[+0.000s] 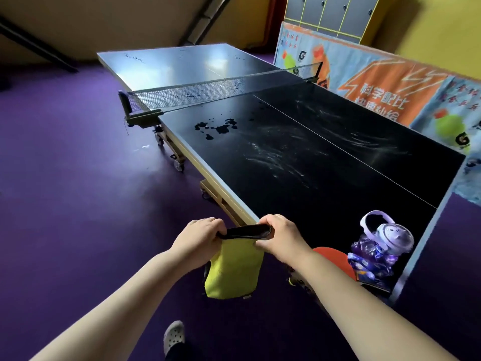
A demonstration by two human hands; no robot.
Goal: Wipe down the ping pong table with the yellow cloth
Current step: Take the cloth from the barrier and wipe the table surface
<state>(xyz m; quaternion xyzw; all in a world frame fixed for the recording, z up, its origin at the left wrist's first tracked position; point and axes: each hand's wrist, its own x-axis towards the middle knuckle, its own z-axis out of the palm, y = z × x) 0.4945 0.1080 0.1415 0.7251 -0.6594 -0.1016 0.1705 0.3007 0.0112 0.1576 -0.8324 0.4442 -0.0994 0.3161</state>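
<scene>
A dark ping pong table (325,162) stretches away from me, with puddles of liquid (218,127) near the net (197,93) and pale smears across the near half. The yellow cloth (234,269) hangs down in front of the table's near left corner. My left hand (201,235) and my right hand (279,237) each grip one end of its top edge, which looks dark and rolled between them. Both hands are held side by side just off the corner.
A purple water bottle (377,246) and a red paddle (330,256) sit at the near right end of the table. Printed banners (390,92) stand along the right side. Purple floor (78,191) spreads to the left. A grey shoe (173,334) shows below.
</scene>
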